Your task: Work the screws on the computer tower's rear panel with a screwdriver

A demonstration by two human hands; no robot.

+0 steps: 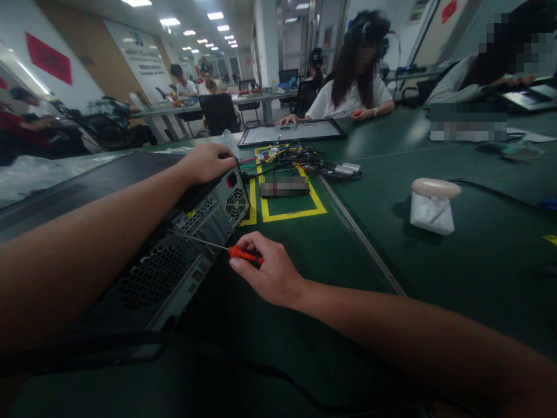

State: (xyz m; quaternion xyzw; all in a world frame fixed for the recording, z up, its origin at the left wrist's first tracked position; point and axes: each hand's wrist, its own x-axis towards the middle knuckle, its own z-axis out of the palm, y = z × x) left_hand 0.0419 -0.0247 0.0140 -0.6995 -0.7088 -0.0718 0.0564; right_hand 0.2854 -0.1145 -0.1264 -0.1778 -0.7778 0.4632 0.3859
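Observation:
A black and grey computer case [165, 278] lies at the left, its rear panel with fan grille and ports turned toward the right. My right hand [270, 267] is closed round the red-orange handle of a screwdriver [246, 253]. The screwdriver's thin shaft points left, its tip at or close to the rear panel; exact contact is too small to tell. Over the case reaches my left arm, and my left hand [211, 164] rests on its far top corner, fingers bent over the edge beside the power supply, fingertips partly hidden.
Behind the case lie a tangle of cables [300, 157] and yellow tape markings [293, 217] on the green table [348, 255]. A white box [431, 212] stands right. A person sits across, by a flat framed panel [291, 132]. Plastic wrap [56, 171] lies far left.

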